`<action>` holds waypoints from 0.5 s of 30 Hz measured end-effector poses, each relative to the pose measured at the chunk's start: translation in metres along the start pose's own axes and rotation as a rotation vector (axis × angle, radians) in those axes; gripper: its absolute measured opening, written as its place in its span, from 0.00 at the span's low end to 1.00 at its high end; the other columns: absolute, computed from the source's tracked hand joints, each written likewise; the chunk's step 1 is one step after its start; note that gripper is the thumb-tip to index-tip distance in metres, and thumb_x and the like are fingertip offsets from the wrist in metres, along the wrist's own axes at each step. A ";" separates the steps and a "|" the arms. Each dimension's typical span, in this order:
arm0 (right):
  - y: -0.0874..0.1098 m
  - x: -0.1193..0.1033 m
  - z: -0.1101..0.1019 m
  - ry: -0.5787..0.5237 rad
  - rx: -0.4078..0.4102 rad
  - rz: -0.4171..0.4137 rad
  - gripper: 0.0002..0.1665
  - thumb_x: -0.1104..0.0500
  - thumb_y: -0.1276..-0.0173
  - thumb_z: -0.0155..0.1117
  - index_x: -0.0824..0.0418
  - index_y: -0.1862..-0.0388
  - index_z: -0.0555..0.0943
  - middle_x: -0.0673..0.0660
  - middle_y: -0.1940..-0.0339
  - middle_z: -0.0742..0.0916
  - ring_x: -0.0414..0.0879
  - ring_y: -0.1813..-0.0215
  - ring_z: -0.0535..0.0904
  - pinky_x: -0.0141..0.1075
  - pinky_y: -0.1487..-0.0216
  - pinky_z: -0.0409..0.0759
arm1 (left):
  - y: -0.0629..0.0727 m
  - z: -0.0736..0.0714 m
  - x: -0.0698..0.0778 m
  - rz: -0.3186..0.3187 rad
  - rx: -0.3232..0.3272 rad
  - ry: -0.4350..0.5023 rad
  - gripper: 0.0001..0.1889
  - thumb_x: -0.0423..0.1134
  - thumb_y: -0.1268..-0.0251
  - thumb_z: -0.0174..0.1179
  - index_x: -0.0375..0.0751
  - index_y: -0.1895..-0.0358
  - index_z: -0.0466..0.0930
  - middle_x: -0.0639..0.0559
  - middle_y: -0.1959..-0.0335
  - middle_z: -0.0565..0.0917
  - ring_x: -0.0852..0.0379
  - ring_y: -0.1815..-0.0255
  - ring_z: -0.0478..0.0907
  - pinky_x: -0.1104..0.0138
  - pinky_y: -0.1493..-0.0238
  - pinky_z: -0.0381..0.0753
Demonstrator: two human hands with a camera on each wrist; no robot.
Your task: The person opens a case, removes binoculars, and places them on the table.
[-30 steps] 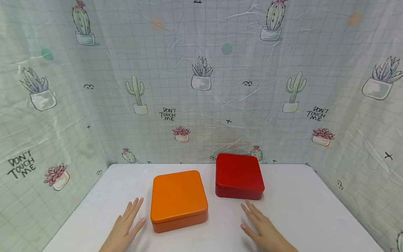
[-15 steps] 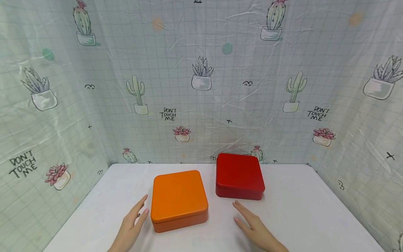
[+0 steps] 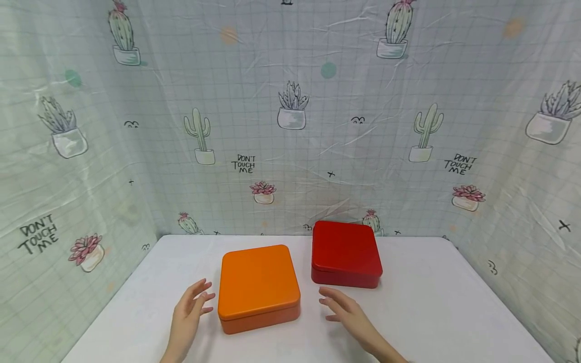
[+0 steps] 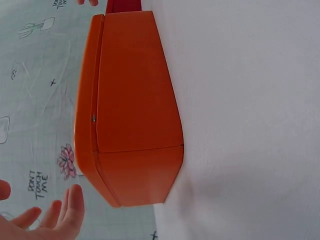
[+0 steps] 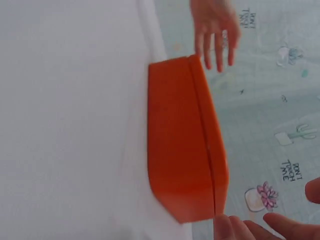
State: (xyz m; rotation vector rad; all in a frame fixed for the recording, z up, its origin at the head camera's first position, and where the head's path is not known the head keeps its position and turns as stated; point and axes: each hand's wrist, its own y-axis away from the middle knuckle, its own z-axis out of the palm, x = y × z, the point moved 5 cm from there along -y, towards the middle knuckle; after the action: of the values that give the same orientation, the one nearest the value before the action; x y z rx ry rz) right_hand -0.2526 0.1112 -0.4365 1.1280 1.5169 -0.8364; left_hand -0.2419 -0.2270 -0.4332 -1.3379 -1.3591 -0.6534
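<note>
An orange square tin [image 3: 258, 282] with its lid on sits near the middle of the white table. My left hand [image 3: 188, 310] hovers just left of it, fingers loosely bent and spread, touching nothing. On the other side, my right hand [image 3: 347, 312] is held above the table between the orange tin and the front of a red square tin [image 3: 346, 254], its fingers also loosely bent and holding nothing. In the left wrist view the orange tin [image 4: 135, 90] shows its side and lid seam. The right wrist view has the orange tin [image 5: 180, 130] between both hands.
The white tabletop [image 3: 422, 302] extends to both sides of the tins. Behind it and along both sides hangs a cactus-print curtain [image 3: 290, 166]. The red tin stands by the table's back edge, close to the curtain.
Both hands have turned so that their palms face inward, and their fingers have bent. My right hand has moved left toward the orange tin. Both tins have stayed in place.
</note>
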 end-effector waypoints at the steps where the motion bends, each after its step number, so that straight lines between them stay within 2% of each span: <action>1: -0.002 0.000 0.001 -0.025 -0.004 0.012 0.35 0.44 0.34 0.48 0.66 0.36 0.62 0.67 0.37 0.68 0.59 0.41 0.71 0.44 0.52 0.79 | -0.003 0.000 -0.012 -0.017 0.005 0.044 0.20 0.41 0.31 0.43 0.37 0.39 0.62 0.43 0.46 0.74 0.72 0.60 0.77 0.72 0.66 0.81; 4: -0.006 0.000 0.004 -0.097 -0.019 0.042 0.35 0.44 0.35 0.49 0.66 0.37 0.63 0.67 0.38 0.70 0.58 0.42 0.72 0.44 0.51 0.79 | -0.015 0.000 -0.056 -0.100 0.013 0.163 0.25 0.50 0.34 0.46 0.41 0.38 0.61 0.49 0.47 0.75 0.69 0.60 0.79 0.70 0.66 0.81; 5: -0.007 0.000 0.005 -0.115 -0.025 0.049 0.35 0.44 0.35 0.49 0.66 0.37 0.63 0.67 0.38 0.70 0.58 0.42 0.72 0.44 0.51 0.79 | -0.017 0.000 -0.067 -0.169 0.021 0.155 0.28 0.54 0.36 0.46 0.43 0.38 0.61 0.50 0.46 0.74 0.68 0.59 0.79 0.68 0.63 0.82; 7: -0.009 -0.002 0.007 -0.146 -0.033 0.061 0.35 0.45 0.34 0.49 0.68 0.37 0.63 0.68 0.39 0.71 0.58 0.42 0.72 0.43 0.51 0.78 | -0.021 0.001 -0.085 -0.239 0.017 0.206 0.31 0.60 0.41 0.48 0.46 0.38 0.61 0.55 0.48 0.75 0.68 0.59 0.79 0.68 0.62 0.82; 8: -0.010 -0.002 0.008 -0.159 -0.033 0.068 0.35 0.45 0.34 0.49 0.68 0.37 0.62 0.68 0.39 0.71 0.58 0.42 0.73 0.43 0.51 0.78 | -0.021 0.000 -0.086 -0.271 0.007 0.236 0.32 0.60 0.42 0.49 0.46 0.38 0.61 0.54 0.48 0.76 0.67 0.59 0.80 0.67 0.61 0.82; 10: -0.013 -0.003 0.010 -0.185 -0.028 0.079 0.36 0.45 0.34 0.49 0.70 0.37 0.62 0.69 0.39 0.71 0.57 0.43 0.73 0.43 0.50 0.78 | -0.016 -0.001 -0.071 -0.310 -0.023 0.269 0.32 0.58 0.40 0.48 0.42 0.37 0.59 0.50 0.46 0.75 0.64 0.58 0.80 0.64 0.60 0.82; 11: -0.014 -0.003 0.011 -0.196 -0.022 0.084 0.36 0.45 0.34 0.49 0.70 0.37 0.62 0.68 0.40 0.72 0.57 0.43 0.74 0.44 0.50 0.78 | -0.013 -0.001 -0.062 -0.320 -0.032 0.283 0.32 0.57 0.39 0.49 0.41 0.37 0.59 0.52 0.48 0.77 0.63 0.59 0.80 0.64 0.61 0.82; 13: -0.017 -0.003 0.013 -0.223 -0.006 0.095 0.37 0.45 0.35 0.51 0.70 0.37 0.62 0.68 0.40 0.73 0.56 0.44 0.75 0.43 0.50 0.78 | -0.006 -0.003 -0.039 -0.353 -0.055 0.300 0.30 0.53 0.36 0.48 0.37 0.37 0.58 0.52 0.49 0.78 0.63 0.60 0.80 0.64 0.61 0.82; 15: -0.021 -0.002 0.014 -0.261 0.003 0.104 0.36 0.46 0.35 0.51 0.71 0.38 0.62 0.69 0.40 0.73 0.55 0.45 0.76 0.43 0.49 0.77 | 0.001 -0.004 -0.020 -0.384 -0.070 0.301 0.28 0.48 0.34 0.46 0.33 0.37 0.57 0.48 0.48 0.77 0.60 0.59 0.80 0.62 0.60 0.82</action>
State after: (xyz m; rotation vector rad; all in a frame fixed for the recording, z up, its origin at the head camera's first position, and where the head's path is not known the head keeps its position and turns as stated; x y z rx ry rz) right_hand -0.2678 0.0910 -0.4384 1.0461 1.2329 -0.8778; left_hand -0.2442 -0.2370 -0.4503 -0.9876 -1.3619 -1.1227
